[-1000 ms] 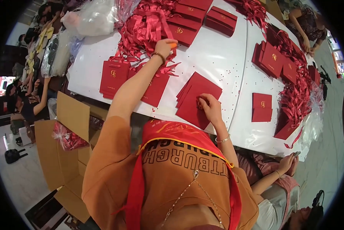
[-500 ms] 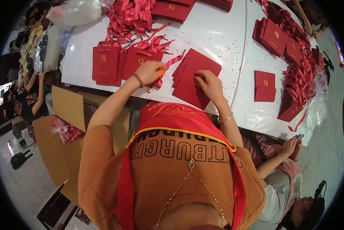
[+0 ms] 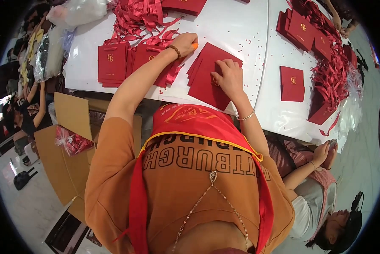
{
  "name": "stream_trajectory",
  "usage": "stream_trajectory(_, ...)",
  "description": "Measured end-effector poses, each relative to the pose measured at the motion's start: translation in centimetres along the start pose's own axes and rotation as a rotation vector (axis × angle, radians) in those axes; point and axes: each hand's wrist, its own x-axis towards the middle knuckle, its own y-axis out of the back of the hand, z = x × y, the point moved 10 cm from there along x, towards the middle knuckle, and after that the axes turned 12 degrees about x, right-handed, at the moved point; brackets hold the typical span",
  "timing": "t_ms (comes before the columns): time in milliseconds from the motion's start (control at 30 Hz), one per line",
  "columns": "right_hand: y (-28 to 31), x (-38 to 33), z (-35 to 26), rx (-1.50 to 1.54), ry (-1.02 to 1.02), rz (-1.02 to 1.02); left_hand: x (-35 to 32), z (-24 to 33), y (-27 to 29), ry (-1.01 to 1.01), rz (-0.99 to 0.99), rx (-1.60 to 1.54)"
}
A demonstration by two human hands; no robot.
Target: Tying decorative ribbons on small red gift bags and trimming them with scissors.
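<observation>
Table (image 3: 240,25): white-covered, carried all the bags below.
Gift-bag row (image 3: 141,57): red, ribbon-handled, lay along the near edge toward the left corner.
Fanned gift-bag stack (image 3: 209,91): red, lay at the near edge, right of the row.
Right hand (image 3: 229,78): rested on the stack, thumb apart from curved fingers.
Left hand (image 3: 184,43): stood between row and stack, fingers bent; any pinch could not be told.
Orange digit-tip cover (image 3: 194,45): sat on the left hand.
</observation>
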Motion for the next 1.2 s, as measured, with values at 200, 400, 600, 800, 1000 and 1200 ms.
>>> stream_trajectory(200, -0.8, -0.6, -1.0, -0.006, 0.018, -0.020, -0.8, 0.7, 0.0, 0.032, 0.052, 0.056)
stream_trajectory(400, 0.1, -0.5, -2.8, -0.025, 0.066, 0.011, -0.3, -0.8, -0.7, 0.202, 0.129, 0.156)
stream_trajectory(600, -2.1, 0.1, 0.5, 0.227, -0.255, -0.225, -1.3, -1.9, -0.1, 0.301, 0.144, -0.182)
stream_trajectory(800, -2.9, 0.0, 3.0, 0.258, -0.356, -0.256, -6.4, 2.3, -1.5, 0.353, -0.186, -0.931)
stream_trajectory(1000, -2.9, 0.2, 2.3, 0.273, -0.332, -0.300, -9.4, 4.2, -3.1, 0.345, -0.107, -0.836)
stream_trajectory(1200, -3.3, 0.1, 1.8, 0.241, -0.327, -0.401, -9.4, 4.5, -2.1, 0.305, -0.040, -0.440)
